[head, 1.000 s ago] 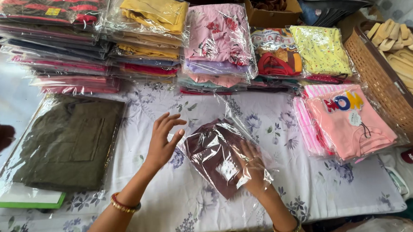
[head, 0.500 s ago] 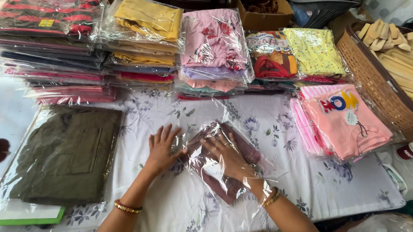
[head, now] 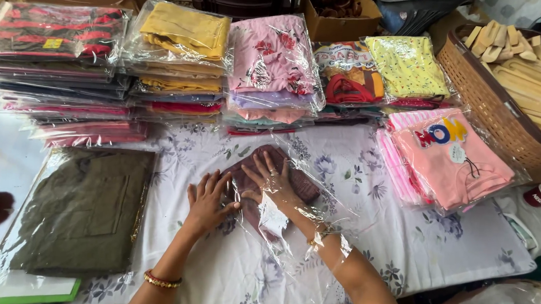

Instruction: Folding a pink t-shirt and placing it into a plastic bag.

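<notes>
A bagged folded garment [head: 282,170] lies mid-table under both flat hands, left hand [head: 207,201] beside right hand [head: 269,181]. Another bagged garment [head: 82,211] lies toward the table's [head: 459,248] left edge, stacked packets [head: 184,59] along the far edge, a basket [head: 493,112] at the right.

Both forearms are bare from the wrist up to the lower edge of the head view, with no sleeve showing on either. The left hand [head: 207,201] has bare fingers, without any ring that can be made out. On the left wrist sits a bangle [head: 162,280] of red beads or segments edged in gold, a narrow band running fully across the wrist. The right hand [head: 271,181] wears a small ring [head: 274,172] on one finger, pale and metallic in look. The right wrist carries a thin gold-coloured bracelet [head: 313,240], partly blurred by glare, so its pattern cannot be told.
</notes>
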